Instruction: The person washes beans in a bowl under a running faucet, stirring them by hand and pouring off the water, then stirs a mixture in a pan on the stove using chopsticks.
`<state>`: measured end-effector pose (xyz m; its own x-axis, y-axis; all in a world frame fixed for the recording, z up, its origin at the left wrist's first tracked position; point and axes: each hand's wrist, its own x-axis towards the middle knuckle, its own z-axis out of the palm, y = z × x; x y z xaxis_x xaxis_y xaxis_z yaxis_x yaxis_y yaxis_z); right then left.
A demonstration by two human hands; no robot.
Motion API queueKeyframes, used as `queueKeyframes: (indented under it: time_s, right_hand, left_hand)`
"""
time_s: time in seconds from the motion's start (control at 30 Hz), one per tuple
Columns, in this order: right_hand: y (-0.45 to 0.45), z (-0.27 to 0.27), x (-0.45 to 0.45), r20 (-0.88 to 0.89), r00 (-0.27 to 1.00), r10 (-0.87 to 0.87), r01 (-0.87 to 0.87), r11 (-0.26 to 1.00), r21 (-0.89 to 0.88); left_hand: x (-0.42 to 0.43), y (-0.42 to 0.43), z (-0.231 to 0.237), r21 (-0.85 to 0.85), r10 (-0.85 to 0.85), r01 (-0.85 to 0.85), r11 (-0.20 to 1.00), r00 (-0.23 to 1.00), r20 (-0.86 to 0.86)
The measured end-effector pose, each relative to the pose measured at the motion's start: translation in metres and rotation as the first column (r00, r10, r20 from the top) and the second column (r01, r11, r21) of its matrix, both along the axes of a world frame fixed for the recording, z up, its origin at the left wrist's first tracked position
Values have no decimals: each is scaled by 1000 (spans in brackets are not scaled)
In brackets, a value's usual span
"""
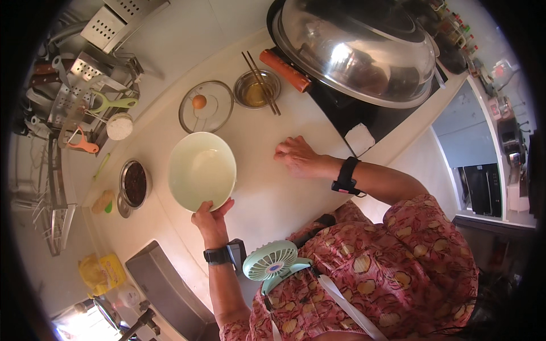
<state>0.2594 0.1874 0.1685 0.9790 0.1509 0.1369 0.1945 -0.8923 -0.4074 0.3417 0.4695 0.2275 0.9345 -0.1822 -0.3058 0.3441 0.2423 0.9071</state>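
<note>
My left hand (212, 217) grips the near rim of a pale green bowl (202, 170), its inside facing up and looking empty. My right hand (296, 157) hovers or rests over the pale countertop (264, 196) with curled fingers; whether it holds something small cannot be told. Beyond the bowl lies a glass lid (213, 119) with a brown egg (199, 102) on it. Beside the lid, a metal bowl (239, 100) holds yellowish liquid, with a pair of chopsticks (260, 83) laid across it. A metal bowl of dark food (135, 183) stands on the left.
A large domed metal lid (367, 64) covers a wok with an orange-brown handle (285, 70) on the black cooktop (337, 115). A white piece (359, 139) lies at the cooktop's edge. The sink (166, 285) is at lower left; utensil racks (91, 68) hang at upper left.
</note>
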Motion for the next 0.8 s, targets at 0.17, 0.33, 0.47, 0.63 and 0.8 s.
queueKeyframes:
  time_s: [0.17, 0.33, 0.47, 0.63, 0.8]
  right_hand:
    - [-8, 1, 4, 198, 977, -83, 88, 996, -18]
    - [-1, -3, 0, 159, 987, 27, -34, 999, 37]
    - [-2, 4, 5, 149, 988, -46, 42, 999, 29]
    - [1, -2, 1, 122, 992, 42, -39, 999, -24]
    - [8, 4, 5, 368, 927, -67, 83, 996, -28]
  left_hand:
    - [22, 23, 4, -25, 87, -87, 996, 996, -11]
    - [42, 40, 3, -20, 127, -127, 992, 992, 2]
    - [48, 40, 1, -47, 121, -120, 992, 993, 9]
    - [49, 41, 2, -51, 107, -106, 993, 994, 14]
    - [48, 47, -5, -78, 71, -67, 995, 996, 52]
